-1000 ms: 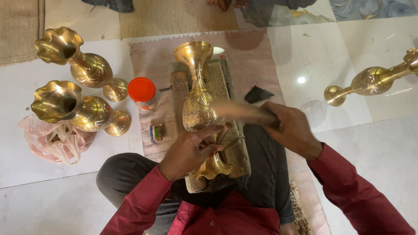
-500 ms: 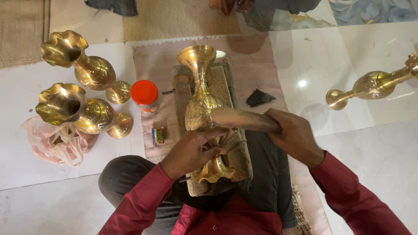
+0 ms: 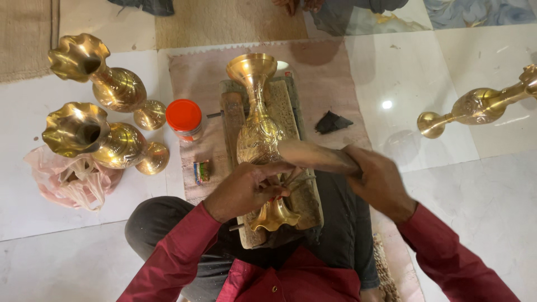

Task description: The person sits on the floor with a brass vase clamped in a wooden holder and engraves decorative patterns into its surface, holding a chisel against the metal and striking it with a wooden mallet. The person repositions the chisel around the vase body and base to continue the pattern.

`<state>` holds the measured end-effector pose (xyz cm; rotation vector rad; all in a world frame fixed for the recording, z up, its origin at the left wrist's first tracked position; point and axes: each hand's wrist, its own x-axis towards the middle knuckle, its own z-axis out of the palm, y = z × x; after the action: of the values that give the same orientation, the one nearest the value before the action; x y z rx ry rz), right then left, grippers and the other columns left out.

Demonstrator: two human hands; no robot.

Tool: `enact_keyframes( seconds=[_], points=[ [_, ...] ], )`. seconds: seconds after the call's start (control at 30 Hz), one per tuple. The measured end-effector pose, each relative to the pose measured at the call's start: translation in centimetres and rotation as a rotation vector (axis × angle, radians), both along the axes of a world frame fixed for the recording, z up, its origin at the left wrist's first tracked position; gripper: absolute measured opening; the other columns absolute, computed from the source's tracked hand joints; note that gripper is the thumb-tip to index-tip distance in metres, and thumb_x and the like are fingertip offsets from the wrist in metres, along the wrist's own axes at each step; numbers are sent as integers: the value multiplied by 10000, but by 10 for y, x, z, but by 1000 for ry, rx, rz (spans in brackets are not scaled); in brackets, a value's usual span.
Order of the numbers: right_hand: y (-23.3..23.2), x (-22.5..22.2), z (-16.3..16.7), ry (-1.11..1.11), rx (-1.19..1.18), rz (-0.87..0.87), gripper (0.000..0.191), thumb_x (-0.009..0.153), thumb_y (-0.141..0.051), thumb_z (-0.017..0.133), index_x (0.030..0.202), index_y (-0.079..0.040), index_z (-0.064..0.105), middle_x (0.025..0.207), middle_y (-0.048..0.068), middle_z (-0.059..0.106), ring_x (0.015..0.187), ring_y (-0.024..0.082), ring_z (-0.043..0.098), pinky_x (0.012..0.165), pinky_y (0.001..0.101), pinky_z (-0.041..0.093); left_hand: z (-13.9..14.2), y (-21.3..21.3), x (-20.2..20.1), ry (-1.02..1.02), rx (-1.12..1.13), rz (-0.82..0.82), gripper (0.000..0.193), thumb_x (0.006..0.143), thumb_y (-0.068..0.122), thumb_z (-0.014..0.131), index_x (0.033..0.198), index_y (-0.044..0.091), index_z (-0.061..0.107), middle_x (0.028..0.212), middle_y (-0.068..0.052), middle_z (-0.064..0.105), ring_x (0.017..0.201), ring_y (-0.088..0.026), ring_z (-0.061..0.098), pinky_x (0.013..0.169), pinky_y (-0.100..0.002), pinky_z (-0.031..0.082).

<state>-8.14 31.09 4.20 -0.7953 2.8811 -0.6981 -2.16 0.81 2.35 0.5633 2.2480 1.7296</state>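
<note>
My left hand (image 3: 249,187) pinches a small tool against the brass vase (image 3: 258,140) lying on the wooden block (image 3: 291,106) over my lap; my right hand (image 3: 377,179) grips a wooden mallet (image 3: 316,156). The belly looks patterned, the neck plain. Two vases (image 3: 98,106) wait beyond.

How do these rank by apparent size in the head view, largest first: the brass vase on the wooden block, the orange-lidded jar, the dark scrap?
1. Brass vase, largest.
2. Orange-lidded jar.
3. Dark scrap, slightly smaller than the jar; nearly alike.
</note>
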Motion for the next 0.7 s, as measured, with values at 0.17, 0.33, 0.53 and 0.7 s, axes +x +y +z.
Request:
enact_keyframes(
  seconds=[0.17, 0.33, 0.53, 0.7],
  points=[
    [-5, 9, -3, -162, -78, -151, 322, 844, -194, 767, 1091, -29, 644, 810, 171, 682, 702, 300, 690, 624, 435, 519, -3, -1, 0, 40, 204, 13, 475, 932, 8, 713, 1391, 99, 631, 1195, -116, 751, 1064, -164, 786, 850, -302, 644],
    [-8, 14, -18, -244, 53, -88, 359, 861, -295, 795, 1018, -17, 631, 812, 188, 688, 714, 326, 680, 642, 450, 509, 5, -3, -7, 22, -11, -56, 546, 879, 73, 773, 1403, 137, 632, 946, -82, 804, 847, -161, 795, 738, -301, 616],
    [-10, 22, -30, -188, 7, -130, 503, 861, -309, 779, 1223, -2, 612, 870, 196, 718, 745, 306, 721, 639, 439, 555, 12, 2, -15, 120, -99, -128, 505, 882, 96, 751, 1372, 130, 637, 933, -89, 801, 828, -164, 805, 732, -331, 599],
    [-4, 20, -29, -250, 71, -189, 459, 867, -252, 759, 1249, -32, 631, 890, 172, 745, 745, 270, 741, 666, 409, 567, 16, 7, -18, 91, -247, -136, 530, 868, 136, 745, 1384, 177, 633, 844, -90, 789, 700, -208, 772, 696, -375, 575]
  ],
)
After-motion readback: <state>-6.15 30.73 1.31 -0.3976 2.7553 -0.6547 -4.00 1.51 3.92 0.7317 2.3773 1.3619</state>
